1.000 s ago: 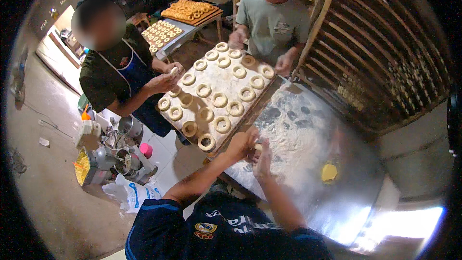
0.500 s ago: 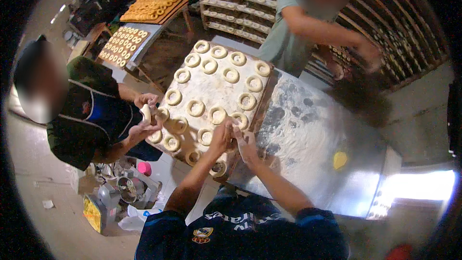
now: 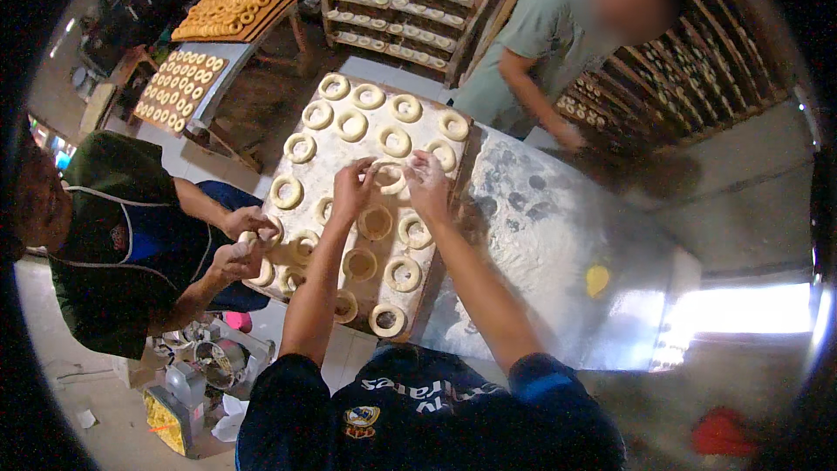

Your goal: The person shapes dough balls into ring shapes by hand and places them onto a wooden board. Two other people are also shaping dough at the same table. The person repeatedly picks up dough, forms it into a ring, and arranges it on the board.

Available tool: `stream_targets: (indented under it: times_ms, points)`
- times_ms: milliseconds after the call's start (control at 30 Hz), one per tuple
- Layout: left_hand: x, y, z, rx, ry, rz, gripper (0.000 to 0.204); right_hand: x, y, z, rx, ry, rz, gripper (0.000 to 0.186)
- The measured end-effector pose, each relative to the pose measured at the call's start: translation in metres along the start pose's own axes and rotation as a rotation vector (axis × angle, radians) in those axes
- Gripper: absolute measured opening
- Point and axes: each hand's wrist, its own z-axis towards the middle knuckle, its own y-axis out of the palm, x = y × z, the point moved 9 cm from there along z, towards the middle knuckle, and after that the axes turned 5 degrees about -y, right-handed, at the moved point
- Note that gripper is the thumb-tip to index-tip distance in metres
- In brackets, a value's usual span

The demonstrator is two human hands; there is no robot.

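Both my left hand [image 3: 353, 181] and my right hand [image 3: 428, 180] grip a pale raw dough ring [image 3: 390, 187] between their fingertips, low over the middle of a floured board [image 3: 301, 173]. Several other rings [image 3: 404, 274] lie spread on that board around my hands. To my right the board's edge meets a steel table [image 3: 523, 253] dusted with flour.
A co-worker in an apron [image 3: 113, 235] handles dough at the board's left. Another person [image 3: 532, 22] bends beside the wooden racks [image 3: 397, 0] behind the steel table. Trays of rings [image 3: 183, 87] stand at back left. Pots and containers [image 3: 209, 362] sit on the floor.
My hands have moved forward from the board's near right edge to its middle with a ring. The person at back right has bent down and shifted right from where they first stood.
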Motion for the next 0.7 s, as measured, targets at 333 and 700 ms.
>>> stream_targets:
  times_ms: [333, 700]
  points:
    - [0.012, 0.021, 0.014, -0.049, 0.026, 0.274, 0.03, -0.011, -0.212, -0.18, 0.329, 0.183, -0.578, 0.017]
    - [0.011, 0.025, -0.01, 0.082, 0.143, 0.325, 0.042, 0.042, -0.424, -0.391, 0.719, 0.22, -0.924, 0.018]
